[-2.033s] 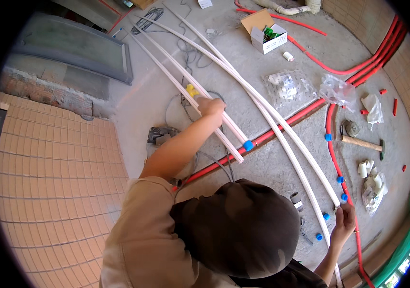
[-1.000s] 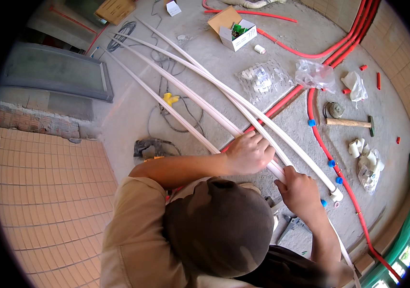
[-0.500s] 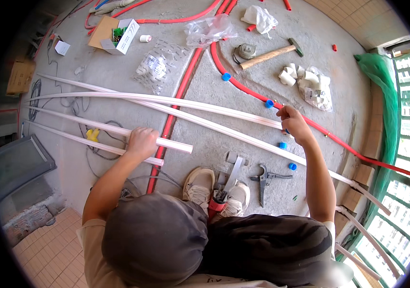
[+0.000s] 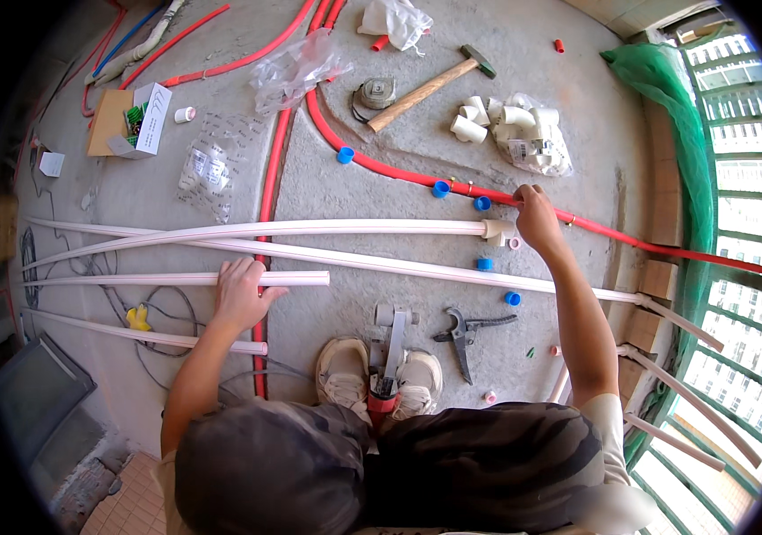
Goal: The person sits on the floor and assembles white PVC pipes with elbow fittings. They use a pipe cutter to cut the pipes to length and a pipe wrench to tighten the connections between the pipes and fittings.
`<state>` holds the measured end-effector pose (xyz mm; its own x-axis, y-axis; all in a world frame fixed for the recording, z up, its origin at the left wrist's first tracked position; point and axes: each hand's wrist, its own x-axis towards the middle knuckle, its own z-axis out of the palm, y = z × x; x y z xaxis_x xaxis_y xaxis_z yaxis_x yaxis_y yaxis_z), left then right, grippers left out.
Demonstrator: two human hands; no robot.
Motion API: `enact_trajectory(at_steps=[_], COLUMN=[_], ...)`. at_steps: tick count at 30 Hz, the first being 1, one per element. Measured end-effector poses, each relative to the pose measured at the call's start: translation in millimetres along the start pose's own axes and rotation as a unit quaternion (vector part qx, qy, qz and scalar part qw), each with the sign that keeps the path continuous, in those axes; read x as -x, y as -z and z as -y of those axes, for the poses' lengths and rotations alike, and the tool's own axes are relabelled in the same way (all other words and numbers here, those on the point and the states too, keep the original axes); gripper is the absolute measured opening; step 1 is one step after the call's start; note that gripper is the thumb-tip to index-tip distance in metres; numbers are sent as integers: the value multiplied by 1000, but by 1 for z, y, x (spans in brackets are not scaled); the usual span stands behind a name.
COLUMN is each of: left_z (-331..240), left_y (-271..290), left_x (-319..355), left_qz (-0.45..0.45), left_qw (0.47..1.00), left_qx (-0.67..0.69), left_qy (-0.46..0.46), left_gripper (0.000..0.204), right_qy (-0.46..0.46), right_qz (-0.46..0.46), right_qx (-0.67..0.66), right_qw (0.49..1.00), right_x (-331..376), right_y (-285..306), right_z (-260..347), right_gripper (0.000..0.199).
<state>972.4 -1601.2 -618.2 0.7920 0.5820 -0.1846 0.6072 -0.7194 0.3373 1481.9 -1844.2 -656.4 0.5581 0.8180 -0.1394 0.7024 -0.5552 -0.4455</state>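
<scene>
The left hand point(image 4: 245, 292) curls over a white pipe point(image 4: 309, 278); the right hand point(image 4: 537, 217) reaches forward, fingers bent, its grip unclear.

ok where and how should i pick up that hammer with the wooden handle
Likely halfway along the straight wooden handle of the hammer, from above and the right: it lies uncovered there, with the dark metal head at the far end and the grey tape measure close on its left.

A: Which colour do the pipes point(image 4: 300, 278) have?
B: White, with thin pinkish lines. The conduit point(image 4: 271, 178) is red.
A: And the caps point(image 4: 345, 155)?
B: Blue. The netting point(image 4: 687, 152) is green; the dark cloth point(image 4: 488, 446) has camouflage patches.
</scene>
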Motion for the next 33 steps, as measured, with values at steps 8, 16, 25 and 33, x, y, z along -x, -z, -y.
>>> enact_trajectory(at_steps=[8, 16, 25, 33], left_z=[-5, 3, -5, -34], left_y=[13, -2, 91, 206], left_x=[-12, 10, 41, 78], left_qz=[-12, -41, -351, -462], left_qw=[1000, 999, 919, 859], left_qx=[-10, -9, -162, -202], left_qy=[-27, -35, -69, -86], left_gripper=[45, 44, 41, 38], right_qy=[-18, 128, -18, -48], right_qz=[-16, -119, -65, 72], right_qx=[166, 197, -349, -652], right_qw=[986, 965, 935, 753], right_x=[-56, -107, -45, 10], right_y=[-3, -38, -23, 16], right_z=[56, 71, 78, 116], right_gripper=[28, 50, 40, 49])
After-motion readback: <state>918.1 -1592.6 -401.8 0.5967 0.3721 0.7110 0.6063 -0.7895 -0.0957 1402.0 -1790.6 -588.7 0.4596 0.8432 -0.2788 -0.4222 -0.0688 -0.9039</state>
